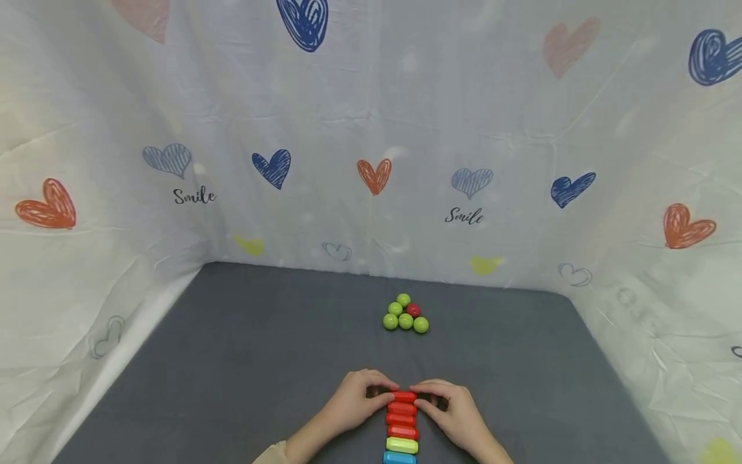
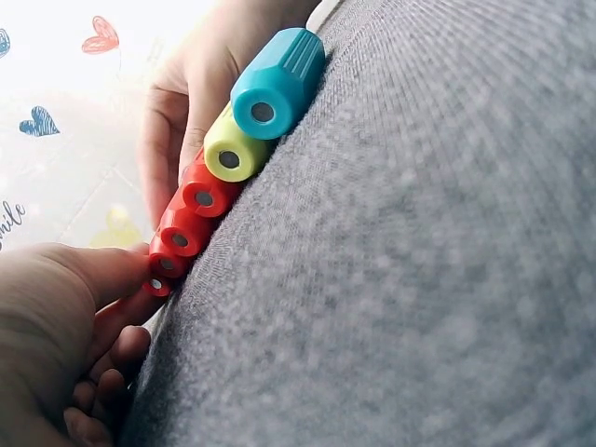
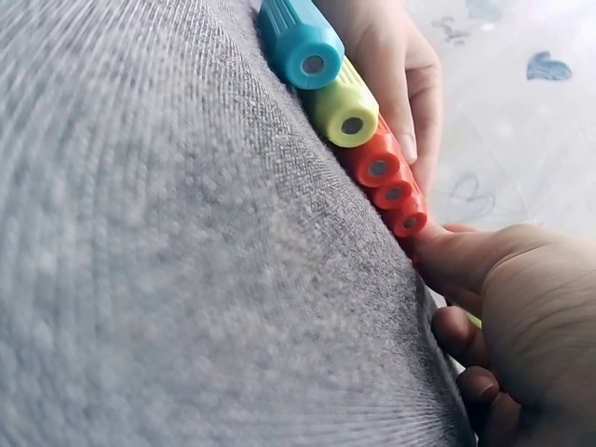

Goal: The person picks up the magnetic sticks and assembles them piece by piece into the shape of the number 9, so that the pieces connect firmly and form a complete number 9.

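Observation:
Several short plastic rods with grey metal discs in their ends lie side by side in a column on the dark cloth. Four would be a count, so the far ones are simply several red rods (image 1: pixel 402 419). Nearer come a yellow-green rod (image 1: pixel 402 445) and a blue rod (image 1: pixel 399 457). The farthest red rod (image 1: pixel 404 396) lies between both hands. My left hand (image 1: pixel 359 397) pinches its left end with thumb and fingers. At its right end, my right hand (image 1: pixel 449 409) does the same. In the right wrist view, the thumb hides that rod's end.
Beyond the hands, several green balls (image 1: pixel 406 321) and one red ball (image 1: pixel 413 310) form a triangle on the grey cloth (image 1: pixel 278 335). A white curtain (image 1: pixel 324 212) printed with hearts stands behind and along both sides.

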Demonstrator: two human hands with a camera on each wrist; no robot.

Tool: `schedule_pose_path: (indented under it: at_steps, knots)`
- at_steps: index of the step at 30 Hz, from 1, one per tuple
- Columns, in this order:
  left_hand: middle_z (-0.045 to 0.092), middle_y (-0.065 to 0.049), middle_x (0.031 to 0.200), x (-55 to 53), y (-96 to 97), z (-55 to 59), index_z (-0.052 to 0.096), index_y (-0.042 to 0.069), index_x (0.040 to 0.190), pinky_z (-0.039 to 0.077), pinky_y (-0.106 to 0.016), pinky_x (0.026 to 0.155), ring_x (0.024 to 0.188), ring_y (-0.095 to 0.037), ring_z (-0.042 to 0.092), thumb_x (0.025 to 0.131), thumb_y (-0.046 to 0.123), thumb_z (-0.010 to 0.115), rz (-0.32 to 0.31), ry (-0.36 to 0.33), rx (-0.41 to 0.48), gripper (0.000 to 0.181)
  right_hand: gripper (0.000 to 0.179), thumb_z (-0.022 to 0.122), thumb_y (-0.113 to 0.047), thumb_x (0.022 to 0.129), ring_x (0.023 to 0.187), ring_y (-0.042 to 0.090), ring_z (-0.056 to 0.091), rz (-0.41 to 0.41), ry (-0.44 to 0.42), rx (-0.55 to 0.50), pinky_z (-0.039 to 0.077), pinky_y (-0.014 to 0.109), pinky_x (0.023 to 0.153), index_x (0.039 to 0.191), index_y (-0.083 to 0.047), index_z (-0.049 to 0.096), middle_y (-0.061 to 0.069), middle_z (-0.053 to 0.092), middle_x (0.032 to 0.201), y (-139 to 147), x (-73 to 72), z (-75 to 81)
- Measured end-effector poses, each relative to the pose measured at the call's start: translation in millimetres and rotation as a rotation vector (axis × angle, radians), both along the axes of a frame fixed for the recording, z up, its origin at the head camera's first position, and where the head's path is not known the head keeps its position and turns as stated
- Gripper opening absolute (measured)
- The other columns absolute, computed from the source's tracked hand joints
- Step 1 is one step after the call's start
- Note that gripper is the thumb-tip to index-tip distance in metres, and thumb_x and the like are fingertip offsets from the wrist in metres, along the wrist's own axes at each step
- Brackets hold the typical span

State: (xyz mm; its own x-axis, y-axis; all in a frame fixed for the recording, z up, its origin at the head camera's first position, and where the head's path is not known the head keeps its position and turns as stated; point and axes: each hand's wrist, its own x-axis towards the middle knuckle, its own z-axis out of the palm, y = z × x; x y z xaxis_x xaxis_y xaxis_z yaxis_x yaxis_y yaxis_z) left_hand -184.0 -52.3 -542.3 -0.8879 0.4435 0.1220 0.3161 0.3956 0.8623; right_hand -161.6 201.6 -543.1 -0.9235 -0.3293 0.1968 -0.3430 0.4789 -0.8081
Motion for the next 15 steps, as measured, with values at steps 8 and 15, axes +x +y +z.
schedule_pose_path:
  at_steps: [8, 15]
  knots:
    - [0.078, 0.008, 0.098, -1.2, 0.8, 0.6, 0.085, 0.016, 0.11, 0.048, -0.021, 0.062, 0.069, 0.001, 0.056, 0.092, 0.017, 0.084, 0.003, -0.004, -0.01, 0.018, 0.019, 0.085, -0.02, 0.091, 0.071, 0.001, 0.058, -0.008, 0.015, 0.018, 0.05, 0.024, 0.061, 0.11, -0.022, 0.083, -0.001, 0.079, 0.106, 0.9, 1.3, -0.7]
    - [0.077, 0.008, 0.101, -0.8, -0.6, 1.5, 0.085, 0.016, 0.11, 0.051, -0.021, 0.068, 0.074, 0.002, 0.058, 0.09, 0.01, 0.085, -0.004, 0.025, -0.032, 0.02, 0.018, 0.084, -0.018, 0.092, 0.071, 0.0, 0.057, 0.005, 0.045, 0.035, 0.05, 0.024, 0.061, 0.11, -0.023, 0.082, -0.002, 0.078, 0.105, -0.6, 0.7, 0.0]
